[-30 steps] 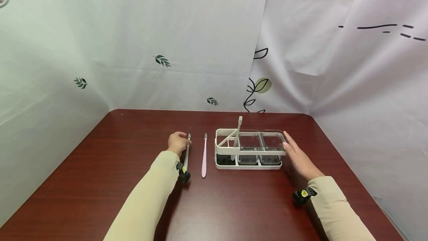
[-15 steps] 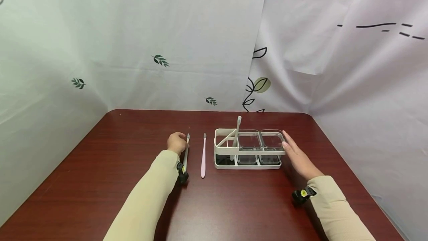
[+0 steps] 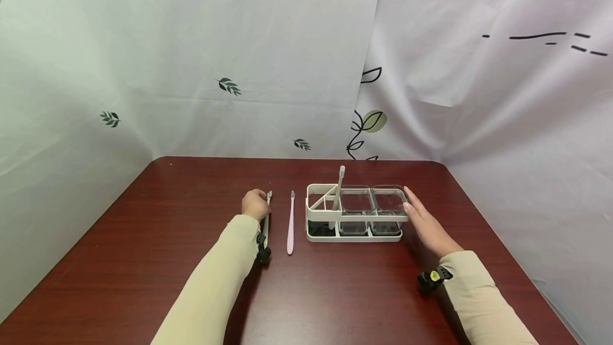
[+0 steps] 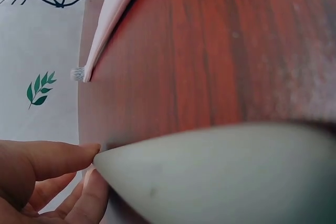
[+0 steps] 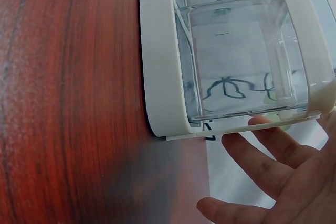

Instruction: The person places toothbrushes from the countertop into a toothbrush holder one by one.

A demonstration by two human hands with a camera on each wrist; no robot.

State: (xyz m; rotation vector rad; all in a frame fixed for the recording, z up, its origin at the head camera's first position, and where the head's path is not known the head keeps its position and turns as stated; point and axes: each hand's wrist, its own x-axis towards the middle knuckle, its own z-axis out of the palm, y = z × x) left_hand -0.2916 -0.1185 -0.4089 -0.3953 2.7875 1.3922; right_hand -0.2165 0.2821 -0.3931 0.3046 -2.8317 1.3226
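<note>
My left hand point(image 3: 255, 205) pinches a white toothbrush point(image 3: 266, 225) near its head, thumb on one side and fingers on the other. In the left wrist view the toothbrush's pale handle point(image 4: 220, 166) looms large across the bottom. To its right a pink toothbrush point(image 3: 290, 228) lies on the table, bristles pointing away. A white toothbrush rack point(image 3: 366, 218) stands further right, with another toothbrush point(image 3: 341, 173) upright in it. My right hand point(image 3: 426, 228) rests against the rack's right end with fingers extended, the fingertips point(image 5: 231, 141) along its side.
Two clear cups point(image 3: 356, 201) sit side by side in the rack's middle and right slots. Dark reddish wooden table point(image 3: 325, 302) lies beneath everything. White curtains point(image 3: 287, 57) with printed leaves hang behind and along both sides.
My left hand's fingers have closed in on the white toothbrush. My right hand stays at the rack's end; the view has shifted slightly.
</note>
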